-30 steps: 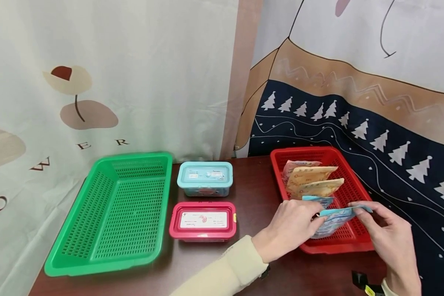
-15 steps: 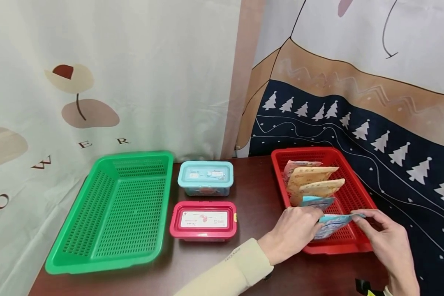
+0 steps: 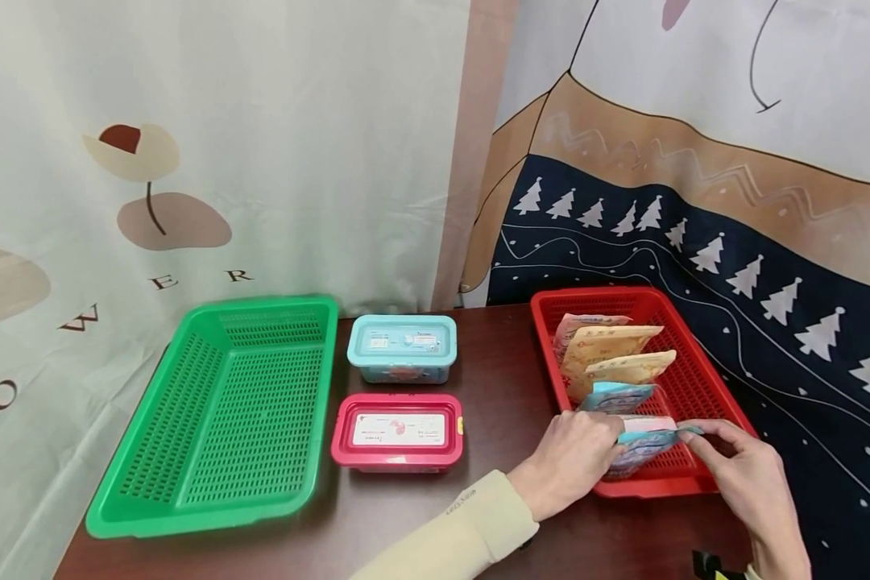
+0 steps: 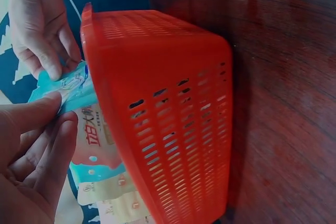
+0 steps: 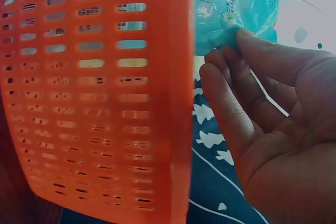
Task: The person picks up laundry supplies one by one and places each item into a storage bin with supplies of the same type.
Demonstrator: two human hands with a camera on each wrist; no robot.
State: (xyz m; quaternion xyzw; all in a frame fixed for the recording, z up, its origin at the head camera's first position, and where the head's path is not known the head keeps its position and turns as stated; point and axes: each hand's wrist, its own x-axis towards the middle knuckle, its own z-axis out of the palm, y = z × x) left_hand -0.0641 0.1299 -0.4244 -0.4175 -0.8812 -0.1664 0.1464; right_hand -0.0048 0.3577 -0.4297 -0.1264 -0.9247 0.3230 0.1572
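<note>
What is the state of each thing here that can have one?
Front blue packet: pinched by both hands.
Left hand: pinching it.
Right hand: pinching it.
Red basket: upright, partly filled.
Tan packets: standing inside.
Green basket: upright, uncovered.
Blue box: lid closed.
Pink box: lid closed.

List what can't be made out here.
Head view: left edge of the held blue packet, hidden by the left hand.
Head view: most of the pink packet, behind that blue one.
Head view: fine print on the magenta box, too small.
Right wrist view: held blue packet, cropped by the top edge.
</note>
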